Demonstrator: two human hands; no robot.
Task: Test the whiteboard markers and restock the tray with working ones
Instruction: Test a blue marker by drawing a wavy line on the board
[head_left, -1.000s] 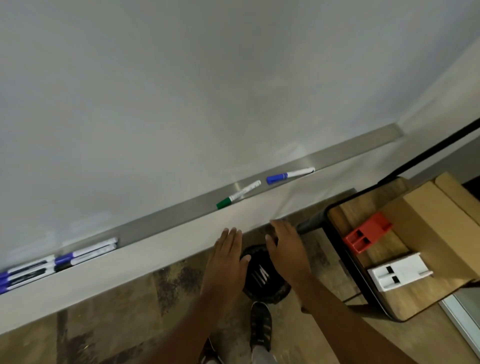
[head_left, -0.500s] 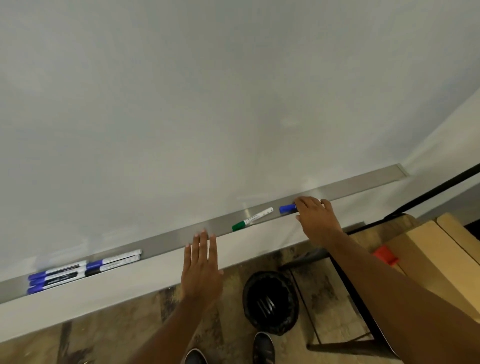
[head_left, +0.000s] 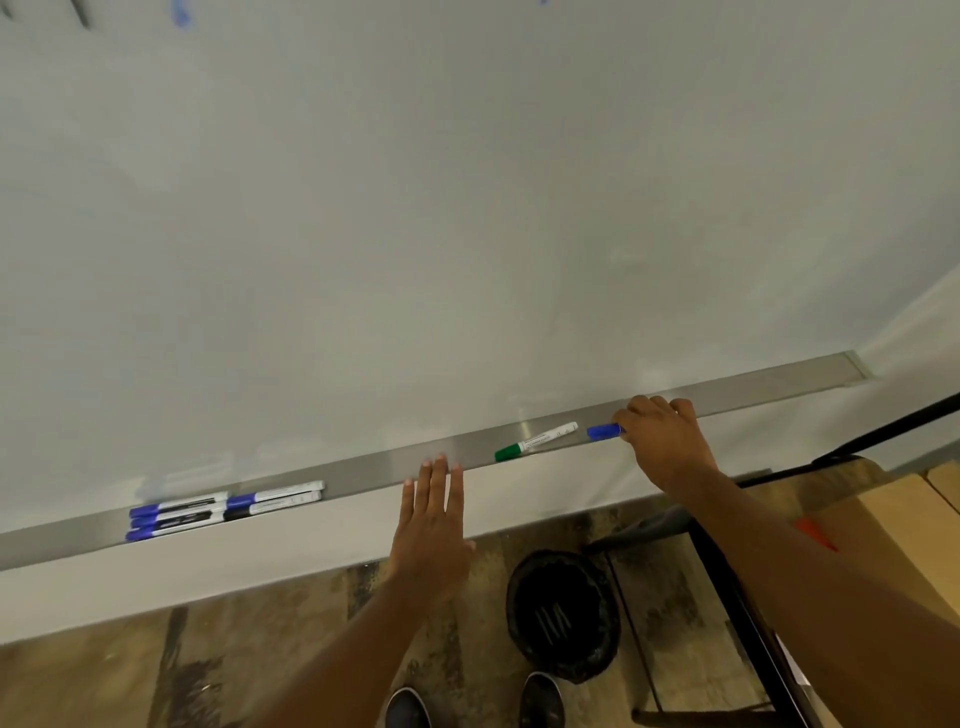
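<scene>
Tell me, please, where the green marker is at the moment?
In the head view, the green marker lies on the metal tray, right of centre, between the left hand and the blue marker that the right hand grips.

Seven markers (head_left: 536, 441), one tray (head_left: 363, 473), one bin (head_left: 519, 597)

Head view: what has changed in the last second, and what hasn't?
The right hand rose from over the black bin to the tray and now grips the blue marker, fingers curled over its barrel; only the cap shows. The left hand also rose, flat, fingertips at the tray's front edge. The green marker, the marker cluster at the left and the bin stayed put.
</scene>
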